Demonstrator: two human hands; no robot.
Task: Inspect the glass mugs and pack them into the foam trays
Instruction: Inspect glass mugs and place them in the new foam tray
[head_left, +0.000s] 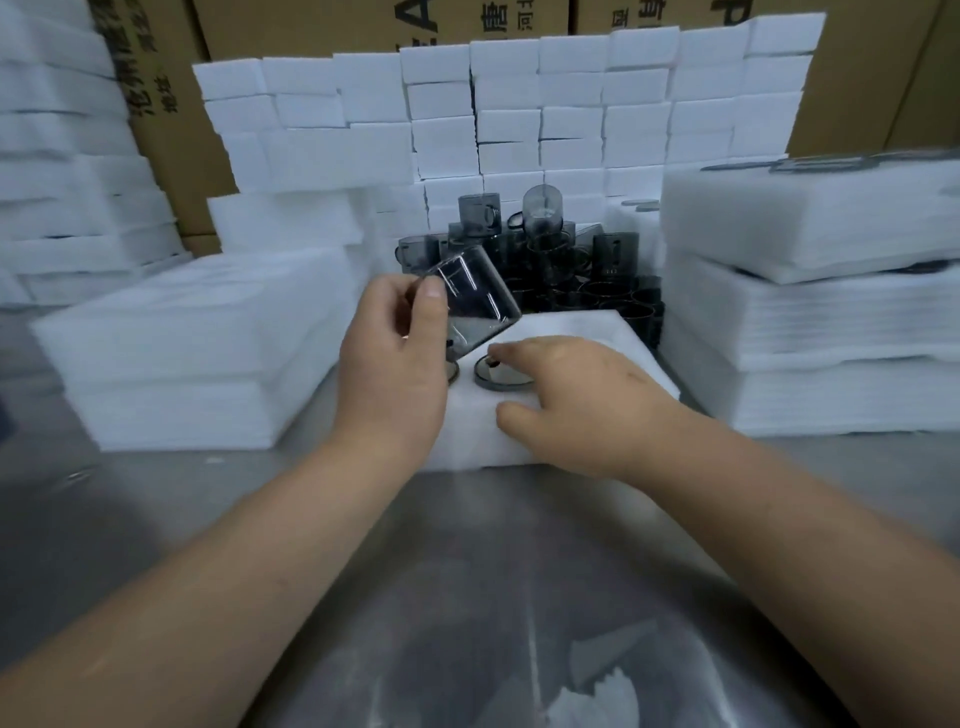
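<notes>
My left hand (395, 353) grips a smoky grey glass mug (470, 296), tilted with its base up and to the left, over a white foam tray (597, 343) in front of me. A second mug (503, 378) sits sunk in a pocket of that tray, only its round end showing. My right hand (576, 400) lies across the tray with its fingers spread, fingertips touching the sunk mug and thumb pressed on the foam. Behind the tray stands a pile of several more grey mugs (550, 249).
Stacks of flat foam sheets (197, 343) stand at the left and foam sheets (810, 312) at the right. A wall of white foam blocks (519, 104) and cardboard boxes (166, 104) closes the back. The grey metal tabletop (467, 597) runs toward me.
</notes>
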